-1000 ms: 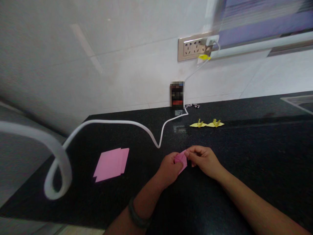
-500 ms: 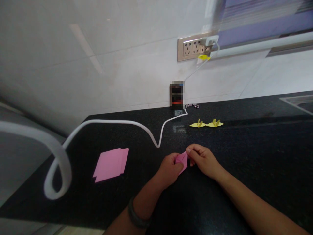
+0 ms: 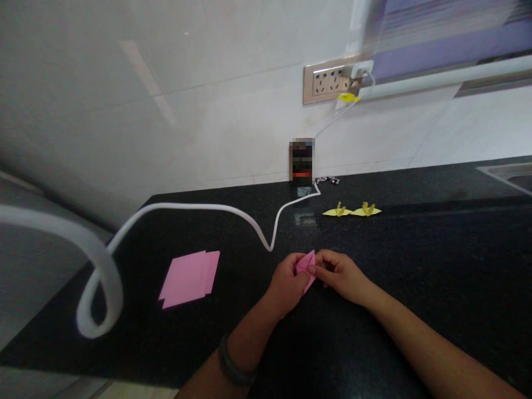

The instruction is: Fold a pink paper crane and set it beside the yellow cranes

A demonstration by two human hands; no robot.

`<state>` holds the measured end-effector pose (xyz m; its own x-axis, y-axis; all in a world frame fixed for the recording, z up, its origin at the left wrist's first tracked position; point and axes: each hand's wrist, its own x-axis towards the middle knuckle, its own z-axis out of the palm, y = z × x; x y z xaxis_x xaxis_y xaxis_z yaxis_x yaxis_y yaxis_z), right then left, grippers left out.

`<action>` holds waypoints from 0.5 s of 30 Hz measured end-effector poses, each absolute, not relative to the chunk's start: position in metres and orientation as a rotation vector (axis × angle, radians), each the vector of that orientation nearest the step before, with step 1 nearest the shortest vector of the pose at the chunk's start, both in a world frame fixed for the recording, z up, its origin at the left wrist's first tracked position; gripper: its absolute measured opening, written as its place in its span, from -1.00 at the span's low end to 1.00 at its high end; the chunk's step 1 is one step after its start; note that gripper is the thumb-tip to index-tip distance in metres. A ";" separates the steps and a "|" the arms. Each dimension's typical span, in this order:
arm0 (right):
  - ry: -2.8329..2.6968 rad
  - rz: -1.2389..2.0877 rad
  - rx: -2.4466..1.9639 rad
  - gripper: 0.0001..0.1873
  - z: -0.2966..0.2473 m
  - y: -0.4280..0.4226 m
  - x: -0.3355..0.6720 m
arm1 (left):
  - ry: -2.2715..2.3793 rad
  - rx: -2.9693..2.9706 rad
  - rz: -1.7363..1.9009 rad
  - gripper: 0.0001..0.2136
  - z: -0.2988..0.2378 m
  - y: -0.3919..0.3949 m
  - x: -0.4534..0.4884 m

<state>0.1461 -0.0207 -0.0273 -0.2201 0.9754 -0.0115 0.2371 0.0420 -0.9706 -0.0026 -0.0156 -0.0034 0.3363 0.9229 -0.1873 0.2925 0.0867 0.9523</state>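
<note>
A small folded pink paper [image 3: 306, 262] is pinched between both my hands just above the black countertop [image 3: 436, 260]. My left hand [image 3: 286, 282] grips its left side with curled fingers. My right hand [image 3: 338, 272] pinches its right edge with thumb and fingertips. Most of the paper is hidden by my fingers. A stack of flat pink paper sheets [image 3: 189, 277] lies on the counter to the left of my hands.
Two folded yellow paper cranes [image 3: 351, 210] sit behind my hands. A phone [image 3: 301, 162] leans on the tiled wall, its white cable [image 3: 199, 208] looping left across the counter. A wall socket [image 3: 328, 84] holds a plug. A sink edge [image 3: 509, 173] shows far right.
The pink paper has been raised and turned so a point sticks up. My right fingers have slid in toward the left hand, closing on the paper's edge.
</note>
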 end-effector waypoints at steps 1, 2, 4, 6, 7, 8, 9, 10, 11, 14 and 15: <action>-1.570 1.250 -1.257 -0.83 -0.028 -0.020 0.146 | 1.184 1.443 0.690 -0.71 -0.003 -0.016 -0.002; -1.573 1.272 -1.249 -0.83 -0.028 -0.020 0.147 | 1.184 1.439 0.691 -0.70 -0.003 -0.016 -0.002; -1.573 1.312 -1.241 -0.82 -0.027 -0.020 0.147 | 1.177 1.441 0.695 -0.68 -0.004 -0.017 -0.002; -1.575 1.324 -1.245 -0.83 -0.026 -0.021 0.146 | 1.172 1.448 0.701 -0.66 -0.005 -0.017 -0.002; -1.579 1.309 -1.253 -0.83 -0.025 -0.021 0.146 | 1.170 1.451 0.705 -0.66 -0.006 -0.017 -0.003; -1.588 1.283 -1.263 -0.84 -0.024 -0.022 0.146 | 1.168 1.452 0.707 -0.66 -0.007 -0.017 -0.003; -1.602 1.246 -1.273 -0.84 -0.023 -0.022 0.145 | 1.164 1.450 0.708 -0.66 -0.007 -0.017 -0.004; -1.617 1.201 -1.283 -0.83 -0.022 -0.023 0.145 | 1.157 1.444 0.709 -0.66 -0.007 -0.017 -0.004; -1.632 1.151 -1.292 -0.82 -0.021 -0.024 0.145 | 1.145 1.434 0.709 -0.66 -0.006 -0.017 -0.005; -1.663 1.039 -1.312 -0.77 -0.017 -0.025 0.144 | 1.082 1.370 0.696 -0.65 -0.004 -0.017 -0.005; -1.667 1.022 -1.317 -0.75 -0.015 -0.026 0.144 | 1.051 1.341 0.692 -0.65 -0.002 -0.017 -0.004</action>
<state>0.1438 -0.0258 -0.0155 -0.1751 0.9808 0.0861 0.3686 0.1464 -0.9180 -0.0041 -0.0170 -0.0023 0.4075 0.8901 -0.2041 0.1644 0.1483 0.9752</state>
